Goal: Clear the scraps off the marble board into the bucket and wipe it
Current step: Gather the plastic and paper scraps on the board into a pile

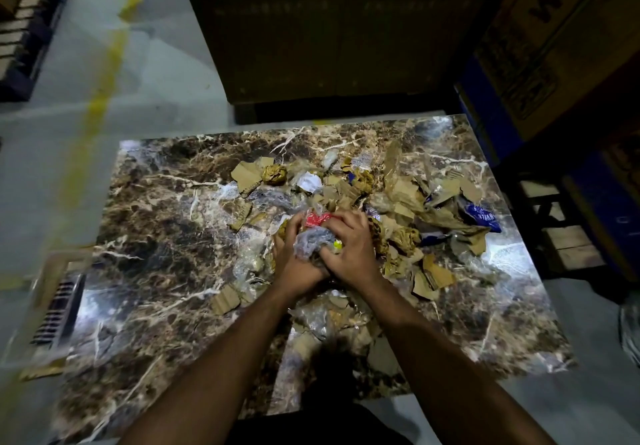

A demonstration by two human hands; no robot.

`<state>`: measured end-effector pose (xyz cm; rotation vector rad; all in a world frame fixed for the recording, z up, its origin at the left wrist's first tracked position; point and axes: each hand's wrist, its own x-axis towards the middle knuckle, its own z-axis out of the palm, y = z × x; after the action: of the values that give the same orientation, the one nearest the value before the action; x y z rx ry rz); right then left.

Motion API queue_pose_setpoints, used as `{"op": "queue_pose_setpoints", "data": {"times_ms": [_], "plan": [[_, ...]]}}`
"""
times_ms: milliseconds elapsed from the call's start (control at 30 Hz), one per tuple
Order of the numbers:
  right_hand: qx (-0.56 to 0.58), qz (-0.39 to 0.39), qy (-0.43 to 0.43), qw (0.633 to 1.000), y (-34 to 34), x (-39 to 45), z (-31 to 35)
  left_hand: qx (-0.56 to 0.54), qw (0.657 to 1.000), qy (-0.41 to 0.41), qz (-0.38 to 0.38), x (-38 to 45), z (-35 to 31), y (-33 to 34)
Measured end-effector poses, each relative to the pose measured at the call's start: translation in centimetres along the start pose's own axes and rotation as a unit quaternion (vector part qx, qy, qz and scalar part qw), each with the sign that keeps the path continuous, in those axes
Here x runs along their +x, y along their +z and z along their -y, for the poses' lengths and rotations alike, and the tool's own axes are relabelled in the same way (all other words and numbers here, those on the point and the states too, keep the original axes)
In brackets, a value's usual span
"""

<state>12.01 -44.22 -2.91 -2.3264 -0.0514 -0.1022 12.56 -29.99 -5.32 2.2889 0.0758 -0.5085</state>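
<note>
Brown, white-veined marble board (145,236), large and rectangular, serving as the worktop and filling most of the view, glare along its left and right edges. Grey floor with a blurred yellow painted stripe (100,98) to the left; dark brown cardboard boxes (329,29) stacked beyond the far edge and to the right.

Wide heap of scraps (408,202) across the middle and right of the board: torn brown cardboard pieces, crumpled clear plastic film, a blue printed wrapper (479,217) near the right edge, a white paper scrap (308,183) farther back. More film and cardboard lying between the forearms near the front edge, and a lone corrugated cardboard piece (225,301) left of them.

Left hand (294,257) and right hand (349,250) pressed together mid-board, fingers curled, both gripping one small bundle of grey plastic film and red wrapper (317,233) gathered between them.

No bucket clearly in view; a blurred object at the left edge, too smeared to identify.

Judged progress: early. Only a handful gathered, still over the board; most scraps not yet cleared. No cloth visible, wiping not begun. Left to do: carrying this bundle to the bucket, repeated gathering of the rest, then the wipe.
</note>
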Motion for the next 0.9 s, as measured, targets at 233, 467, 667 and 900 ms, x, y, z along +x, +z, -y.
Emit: {"op": "queue_pose_setpoints", "data": {"times_ms": [233, 467, 667, 900], "plan": [[-0.041, 0.042, 0.042, 0.997, 0.6, 0.1, -1.3, -0.107, 0.99, 0.094, -0.021, 0.2, 0.2, -0.6], [-0.124, 0.113, -0.022, 0.985, -0.2, 0.0, -0.7, -0.224, 0.971, 0.086, 0.007, -0.1, -2.7, -1.7], [0.145, 0.224, 0.07, 0.961, -1.9, 1.2, -1.5, 0.1, 0.988, 0.096, -0.063, 0.4, -2.6, -0.4], [0.342, 0.265, 0.123, 0.893, -4.6, 2.8, -1.3, 0.239, 0.967, 0.074, -0.059, 0.6, -3.5, -0.7]]}}
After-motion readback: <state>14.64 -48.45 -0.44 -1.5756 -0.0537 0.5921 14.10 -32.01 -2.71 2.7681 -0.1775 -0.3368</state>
